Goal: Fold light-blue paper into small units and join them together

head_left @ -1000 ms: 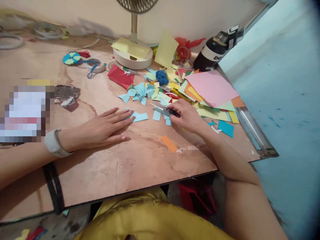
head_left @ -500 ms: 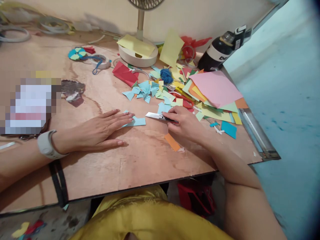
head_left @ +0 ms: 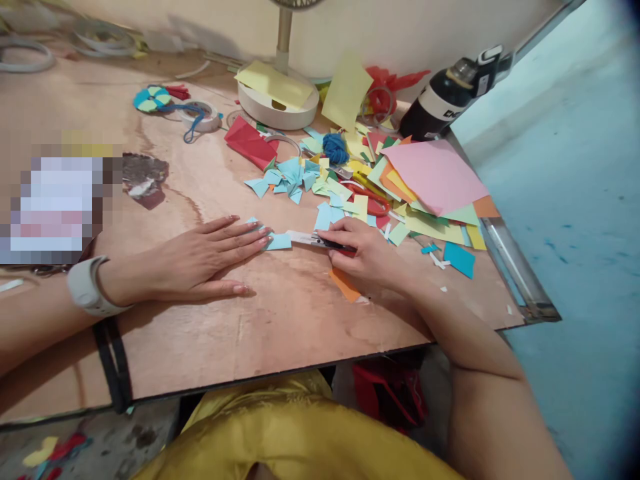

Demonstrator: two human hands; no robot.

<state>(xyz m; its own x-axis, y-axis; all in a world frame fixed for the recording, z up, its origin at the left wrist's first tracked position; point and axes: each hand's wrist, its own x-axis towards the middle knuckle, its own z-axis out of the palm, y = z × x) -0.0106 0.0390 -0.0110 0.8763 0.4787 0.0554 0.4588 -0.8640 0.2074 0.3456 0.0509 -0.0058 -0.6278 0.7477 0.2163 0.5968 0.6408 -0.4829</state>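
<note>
My left hand (head_left: 200, 257) lies flat on the plywood table (head_left: 260, 327), fingers stretched out, its fingertips pressing down a light blue paper piece (head_left: 278, 241). My right hand (head_left: 367, 253) is closed around a utility knife (head_left: 313, 238), whose metal blade end touches the right edge of that blue piece. An orange paper strip (head_left: 345, 285) lies partly under my right hand. A white watch is on my left wrist.
A heap of coloured paper scraps (head_left: 350, 193) and a pink sheet (head_left: 435, 175) lie behind my right hand. A fan base (head_left: 277, 103), a black bottle (head_left: 447, 100), tape rolls (head_left: 203, 117), blue yarn (head_left: 335, 148) and red scissors (head_left: 373, 199) stand further back. The table's edge is on the right.
My right hand has slid the knife leftward from the scrap pile until its blade meets the blue piece under my left fingertips. The left hand stays flat.
</note>
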